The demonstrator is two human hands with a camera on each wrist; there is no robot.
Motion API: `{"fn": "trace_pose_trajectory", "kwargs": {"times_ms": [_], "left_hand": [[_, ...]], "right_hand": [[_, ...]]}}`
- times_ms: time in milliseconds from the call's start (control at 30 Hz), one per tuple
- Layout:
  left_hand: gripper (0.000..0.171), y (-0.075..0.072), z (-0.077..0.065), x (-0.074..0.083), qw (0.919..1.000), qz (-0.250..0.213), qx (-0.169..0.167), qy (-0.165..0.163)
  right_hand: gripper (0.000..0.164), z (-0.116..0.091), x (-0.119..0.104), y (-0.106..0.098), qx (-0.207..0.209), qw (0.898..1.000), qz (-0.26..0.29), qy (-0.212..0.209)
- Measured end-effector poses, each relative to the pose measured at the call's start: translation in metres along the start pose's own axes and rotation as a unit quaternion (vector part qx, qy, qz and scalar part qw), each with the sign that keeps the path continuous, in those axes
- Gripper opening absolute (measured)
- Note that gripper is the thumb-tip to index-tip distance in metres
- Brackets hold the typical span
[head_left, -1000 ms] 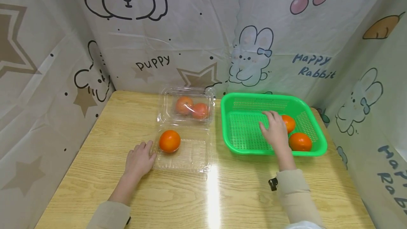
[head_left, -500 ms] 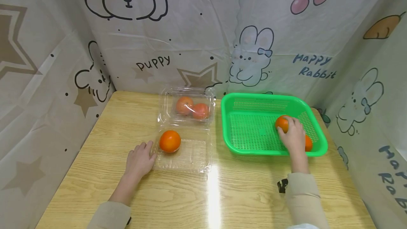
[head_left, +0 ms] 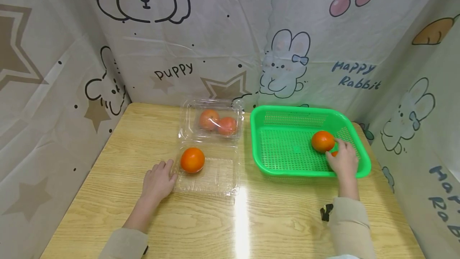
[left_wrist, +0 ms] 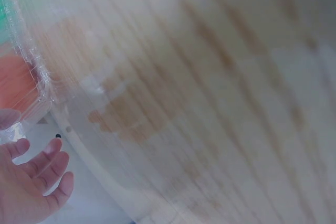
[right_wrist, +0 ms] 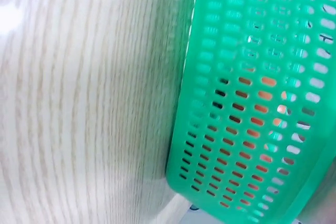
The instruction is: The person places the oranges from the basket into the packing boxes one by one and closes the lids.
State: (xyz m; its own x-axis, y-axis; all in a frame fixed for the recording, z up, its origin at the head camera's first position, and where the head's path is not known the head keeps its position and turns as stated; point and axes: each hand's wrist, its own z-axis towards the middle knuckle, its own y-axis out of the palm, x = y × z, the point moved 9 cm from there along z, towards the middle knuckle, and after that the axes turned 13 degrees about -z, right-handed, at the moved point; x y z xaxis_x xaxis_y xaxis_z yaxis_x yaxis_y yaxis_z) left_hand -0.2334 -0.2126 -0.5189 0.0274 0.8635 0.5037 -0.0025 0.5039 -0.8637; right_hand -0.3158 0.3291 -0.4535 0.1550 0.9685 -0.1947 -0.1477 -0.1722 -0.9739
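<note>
Right grip [head_left: 345, 163]: yours, lowered into the right end of the basket, fingers and thumb curled around the near fruit [head_left: 335, 154]. Most of that fruit is hidden beneath your hand; only an orange sliver shows. How firm the hold is, you cannot tell.

Green basket [head_left: 287, 172]: slotted plastic, wide rim. Contents, two: the near fruit, and the far fruit [head_left: 323, 142], round, smooth, glossy orange, just beside your fingers. Your right wrist view shows orange through the slots.

Left grip [head_left: 158, 179]: yours, fingers loose and holding nothing, at the left edge of the clear container [head_left: 223, 175].

Clear container: thin plastic, opened flat, left of the basket. Near half: a single fruit [head_left: 193, 160], bright orange, shiny, at its left side. Far half: a paired fruit [head_left: 209, 119] and its neighbour [head_left: 227, 126], paler through the plastic, side by side.

Changes from half a second ago: your right grip has moved off the far fruit, rightward to the near one; your left grip and the container stay put.

Support: wood-grain worktop [head_left: 201, 227]. Surround: printed cloth [head_left: 230, 31].
</note>
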Motion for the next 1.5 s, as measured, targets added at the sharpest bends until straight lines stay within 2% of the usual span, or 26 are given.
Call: {"fn": "trace_pose_trajectory", "kwargs": {"times_ms": [200,667,1033,1500], "left_hand": [[0.047,0.001,0.001,-0.001,1.0,0.001,-0.003,-0.003],[0.048,0.001,0.0,-0.001,1.0,-0.002,-0.003,-0.004],[0.049,0.001,0.0,-0.001,1.0,-0.004,-0.001,-0.003],[0.051,0.001,-0.001,-0.001,1.0,-0.004,-0.006,-0.004]], "right_hand": [[0.059,-0.002,0.006,0.003,-0.034,0.999,-0.011,0.007],[0.063,-0.004,0.017,0.015,-0.083,0.995,-0.033,0.035],[0.072,-0.003,0.024,0.024,-0.143,0.987,-0.042,0.059],[0.082,-0.003,0.025,0.029,-0.19,0.98,-0.038,0.053]]}}
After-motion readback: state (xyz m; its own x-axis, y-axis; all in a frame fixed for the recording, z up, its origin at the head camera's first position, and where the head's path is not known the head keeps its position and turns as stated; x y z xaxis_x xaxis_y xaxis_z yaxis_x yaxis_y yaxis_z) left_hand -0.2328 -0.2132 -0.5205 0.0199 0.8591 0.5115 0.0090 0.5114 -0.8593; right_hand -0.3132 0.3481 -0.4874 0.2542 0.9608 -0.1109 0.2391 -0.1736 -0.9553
